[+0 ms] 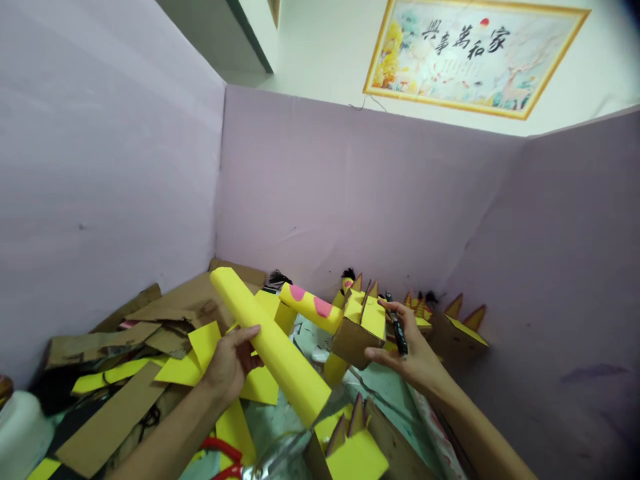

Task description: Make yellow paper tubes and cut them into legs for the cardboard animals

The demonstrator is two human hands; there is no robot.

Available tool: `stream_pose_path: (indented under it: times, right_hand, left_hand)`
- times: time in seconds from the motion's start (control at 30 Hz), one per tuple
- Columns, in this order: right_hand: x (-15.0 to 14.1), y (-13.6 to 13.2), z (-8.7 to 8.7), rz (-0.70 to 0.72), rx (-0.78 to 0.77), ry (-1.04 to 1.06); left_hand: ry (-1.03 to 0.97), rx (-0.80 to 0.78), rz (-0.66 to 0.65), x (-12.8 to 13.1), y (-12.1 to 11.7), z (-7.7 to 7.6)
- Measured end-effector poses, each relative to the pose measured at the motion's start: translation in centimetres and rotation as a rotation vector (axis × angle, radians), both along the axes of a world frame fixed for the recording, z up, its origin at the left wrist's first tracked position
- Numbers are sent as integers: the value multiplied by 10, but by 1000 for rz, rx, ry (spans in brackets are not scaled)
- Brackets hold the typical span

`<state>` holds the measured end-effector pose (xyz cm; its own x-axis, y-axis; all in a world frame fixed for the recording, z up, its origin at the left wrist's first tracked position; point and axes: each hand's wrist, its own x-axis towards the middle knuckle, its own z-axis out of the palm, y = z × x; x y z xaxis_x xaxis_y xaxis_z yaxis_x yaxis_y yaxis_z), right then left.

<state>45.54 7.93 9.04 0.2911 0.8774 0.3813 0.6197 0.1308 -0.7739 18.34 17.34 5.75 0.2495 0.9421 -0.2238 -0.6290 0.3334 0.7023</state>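
My left hand [233,363] is closed around a long yellow paper tube [273,340], tilted with its far end up to the left. In my right hand [403,350] is a small cardboard box [357,341] with yellow paper on top and pointed cardboard spikes, gripped between thumb and fingers. A black marker [397,327] is also tucked in that hand, along the fingers. A yellow tube with pink spots [313,307] meets the box's left side; I cannot tell whether it is attached. Nearer me stands another yellow-topped box with spikes [357,457].
Cardboard scraps [113,417] and yellow paper pieces [187,363] pile up on the left. Red-handled scissors [225,457] lie at the front. A spiked box [457,337] rests by the right wall. Lilac panels [350,187] enclose the work area. A white container [23,427] stands at far left.
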Motion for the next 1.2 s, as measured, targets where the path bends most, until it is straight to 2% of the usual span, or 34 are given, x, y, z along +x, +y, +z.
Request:
stream_pose_path:
  times: [0.1, 0.3, 0.43, 0.57, 0.83, 1.07, 1.2]
  right_hand:
    - [-2, 0, 0, -15, 17, -2]
    - [-5, -7, 1, -166, 4, -55]
    - [2, -12, -6, -151, 15, -107]
    - [-3, -18, -12, -176, 40, -158]
    - [-43, -36, -8, -303, 152, -109]
    - [-47, -45, -13, -372, 203, -87]
    - [-44, -44, -25, -395, 330, -51]
  left_hand:
    - [-10, -4, -11, 11, 3, -1]
    - [-87, 8, 93, 26, 16, -1]
    - [-114, 34, 95, 29, 20, -3]
    - [-128, 60, 72, 28, 18, -4]
    - [-125, 96, 66, 19, 14, 0]
    - [-135, 190, 31, 17, 9, 6]
    - [-118, 214, 15, 17, 10, 4]
